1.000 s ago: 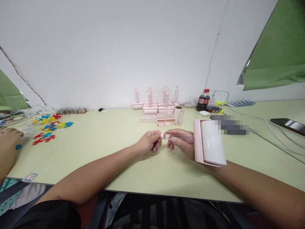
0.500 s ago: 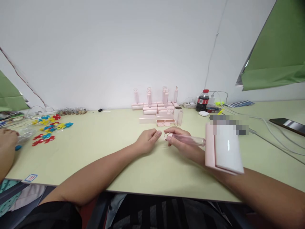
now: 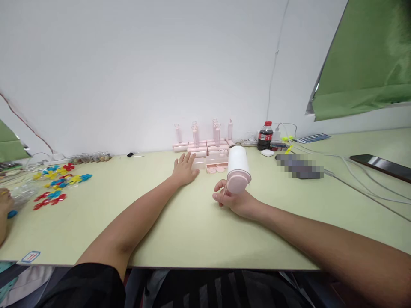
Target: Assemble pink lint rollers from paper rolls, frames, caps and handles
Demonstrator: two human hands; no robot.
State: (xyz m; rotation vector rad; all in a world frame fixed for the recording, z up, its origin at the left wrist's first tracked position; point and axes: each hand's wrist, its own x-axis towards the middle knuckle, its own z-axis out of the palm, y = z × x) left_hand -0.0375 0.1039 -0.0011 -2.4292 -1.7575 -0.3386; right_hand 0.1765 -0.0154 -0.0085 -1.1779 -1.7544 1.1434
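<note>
My right hand (image 3: 237,204) is wrapped round the handle of a lint roller (image 3: 238,161). Its white sticky roll points up with a pink round end cap towards me; the handle is mostly hidden behind the roll and fingers. My left hand (image 3: 185,171) reaches forward with fingers spread, close to a clear plastic cover (image 3: 199,164); whether it touches the cover I cannot tell. Beside that lies a pink tray (image 3: 208,170) with round pink parts. Behind, several pink lint rollers (image 3: 195,137) stand with their handles up against the wall.
A cola bottle (image 3: 265,136), a white case (image 3: 267,152), cables and a phone (image 3: 380,164) lie to the right. Colourful plastic flower-like pieces (image 3: 59,182) and stone-like items in clear bags (image 3: 91,158) are at left, near another person's hand (image 3: 4,209).
My left hand has moved forward and left, its fingers spreading. The lint roller in my right hand has turned from lying sideways to roll upward, end towards me. The view has shifted slightly.
</note>
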